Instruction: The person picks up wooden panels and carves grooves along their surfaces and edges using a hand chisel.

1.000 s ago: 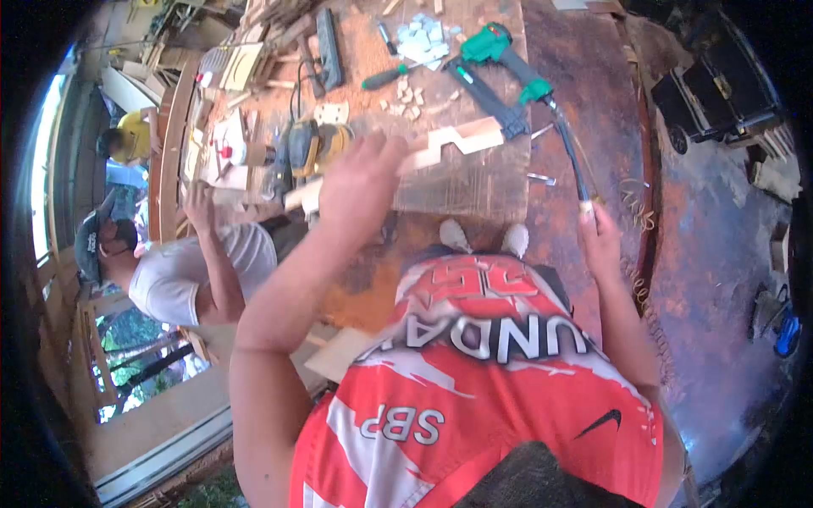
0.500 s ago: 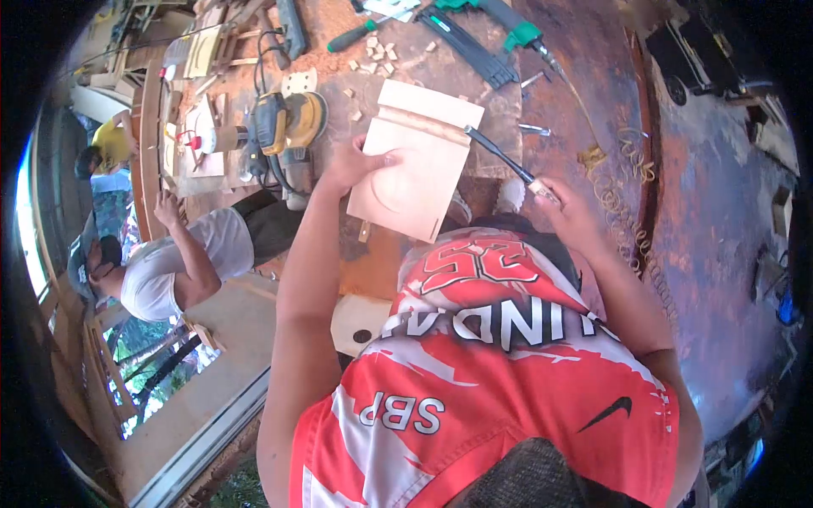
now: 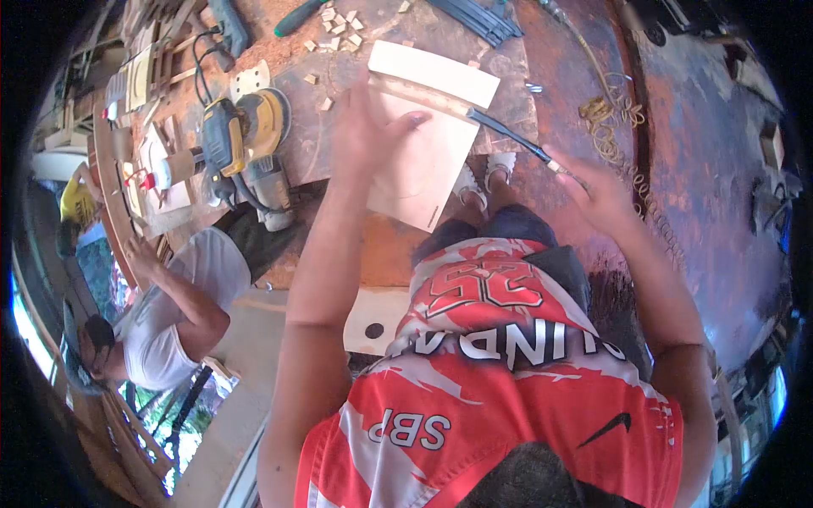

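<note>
My left hand (image 3: 362,131) grips a pale wooden board (image 3: 415,182) by its left edge, with the thumb lying on the top face. A groove (image 3: 423,95) runs across the board near its far end, and a faint curved line marks the nearer part. My right hand (image 3: 593,188) is wrapped around the handle of a dark chisel (image 3: 512,135). The chisel's tip meets the right end of the groove. The left fingers are partly hidden behind the hand.
Left on the workbench (image 3: 326,127) are a yellow sander (image 3: 241,135) and a white-and-red bottle (image 3: 165,175). Several small wood blocks (image 3: 340,30) lie beyond the board. A coiled air hose (image 3: 627,118) runs along the right. A person in a white shirt (image 3: 182,305) is at the left.
My left hand has moved up along the board's left edge toward the groove. The chisel still reaches the groove's right end. The view has shifted, and the other person has bent lower.
</note>
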Available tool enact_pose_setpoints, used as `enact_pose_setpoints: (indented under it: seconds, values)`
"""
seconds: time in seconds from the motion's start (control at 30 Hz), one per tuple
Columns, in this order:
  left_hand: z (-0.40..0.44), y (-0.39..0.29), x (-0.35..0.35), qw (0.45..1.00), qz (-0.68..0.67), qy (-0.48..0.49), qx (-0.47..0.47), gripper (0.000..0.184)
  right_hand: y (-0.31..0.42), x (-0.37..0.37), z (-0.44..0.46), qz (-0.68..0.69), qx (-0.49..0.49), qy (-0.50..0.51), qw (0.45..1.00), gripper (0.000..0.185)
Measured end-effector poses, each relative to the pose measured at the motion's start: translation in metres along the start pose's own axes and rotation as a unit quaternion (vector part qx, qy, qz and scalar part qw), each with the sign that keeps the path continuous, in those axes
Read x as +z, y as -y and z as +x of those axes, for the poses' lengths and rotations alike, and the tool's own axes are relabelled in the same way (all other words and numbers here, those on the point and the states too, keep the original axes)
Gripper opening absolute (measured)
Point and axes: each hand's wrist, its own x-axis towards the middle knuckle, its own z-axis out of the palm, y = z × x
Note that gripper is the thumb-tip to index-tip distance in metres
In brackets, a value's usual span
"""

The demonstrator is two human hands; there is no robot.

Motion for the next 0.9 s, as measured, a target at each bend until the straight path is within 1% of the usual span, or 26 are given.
enact_pose_setpoints:
  seconds: [0.03,0.07,0.13,0.2,0.27,0.3,0.33,0.37,0.43,0.47,0.6,0.67,0.73,0.8,0.87,0.9]
  values:
    - [-0.001,-0.003,-0.001,1.000,0.017,-0.004,0.022,0.111,-0.001,0.001,-0.003,-0.006,0.005,-0.002,1.000,0.046]
    - [0.000,-0.005,-0.002,1.000,0.012,0.003,0.027,0.111,-0.002,0.001,-0.005,-0.014,0.008,-0.005,1.000,0.045]
    - [0.003,-0.005,-0.001,0.998,-0.007,-0.008,0.067,0.108,-0.001,0.001,-0.013,-0.036,0.013,-0.014,0.999,0.045]
    - [0.003,-0.005,0.009,0.998,-0.010,0.007,0.068,0.107,0.000,0.007,-0.029,-0.056,0.017,-0.017,0.998,0.045]
    - [0.004,-0.013,0.016,0.997,-0.013,0.016,0.071,0.106,-0.003,0.008,-0.041,-0.094,0.075,-0.008,0.993,0.050]
    - [0.001,-0.021,0.013,0.997,0.014,0.053,0.049,0.105,-0.003,0.007,-0.044,-0.096,0.078,-0.008,0.992,0.050]
    - [0.000,-0.025,0.012,0.995,0.044,0.090,0.026,0.105,-0.004,0.008,-0.044,-0.119,0.061,-0.015,0.991,0.049]
    - [0.000,-0.025,0.015,0.995,0.044,0.089,0.024,0.105,-0.005,0.008,-0.043,-0.141,0.040,-0.020,0.989,0.049]
    - [-0.002,-0.021,0.016,0.995,0.046,0.063,0.054,0.103,0.002,-0.001,-0.033,-0.118,0.034,-0.008,0.992,0.048]
    - [0.000,-0.021,0.017,0.996,0.051,0.059,0.050,0.103,0.002,-0.006,-0.029,-0.096,0.031,-0.001,0.995,0.047]
    - [-0.001,-0.022,0.019,0.996,0.069,0.052,0.038,0.103,-0.007,-0.009,-0.030,-0.089,0.006,0.001,0.996,0.044]
    - [0.000,-0.021,0.021,0.996,0.071,0.041,0.035,0.103,-0.008,-0.005,-0.025,-0.080,0.015,0.013,0.997,0.044]
    - [0.000,-0.017,0.022,0.999,0.030,0.034,0.026,0.102,-0.004,-0.009,-0.018,-0.089,0.013,0.019,0.996,0.044]
    - [0.000,-0.015,0.022,0.998,0.037,0.032,0.025,0.100,-0.010,-0.012,-0.016,-0.097,0.012,0.027,0.995,0.044]
    - [0.002,-0.013,0.025,0.998,0.042,0.038,0.026,0.099,-0.021,-0.012,-0.021,-0.040,-0.034,-0.002,0.999,0.043]
    - [0.004,-0.010,0.025,0.997,0.046,0.038,0.039,0.101,-0.021,-0.011,-0.015,-0.039,-0.042,-0.002,0.998,0.043]
